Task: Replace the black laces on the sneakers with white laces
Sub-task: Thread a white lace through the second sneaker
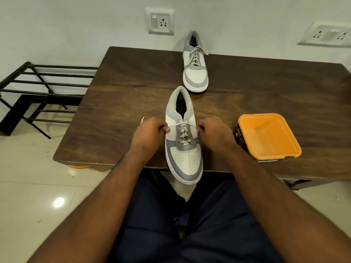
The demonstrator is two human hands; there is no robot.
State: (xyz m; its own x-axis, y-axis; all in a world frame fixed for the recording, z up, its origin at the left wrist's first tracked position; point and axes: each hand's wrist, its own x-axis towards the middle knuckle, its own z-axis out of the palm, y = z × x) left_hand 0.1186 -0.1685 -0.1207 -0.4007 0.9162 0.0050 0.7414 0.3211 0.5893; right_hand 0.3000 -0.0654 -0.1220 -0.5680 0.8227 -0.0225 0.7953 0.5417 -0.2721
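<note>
A grey and white sneaker (183, 156) lies at the table's front edge, toe toward me and hanging over the edge. A white lace (183, 132) is threaded through its eyelets. My left hand (147, 132) pinches the lace's left end beside the shoe, and my right hand (213, 131) pinches the right end; both ends are pulled out taut sideways. A second grey and white sneaker (195, 73) with a white lace stands at the back of the table, its lace ends loose.
The brown wooden table (123, 95) stands against a white wall. An orange-rimmed square container (269, 137) sits at the front right, close to my right wrist. A black metal rack (38, 88) stands left of the table. My legs in dark trousers are below.
</note>
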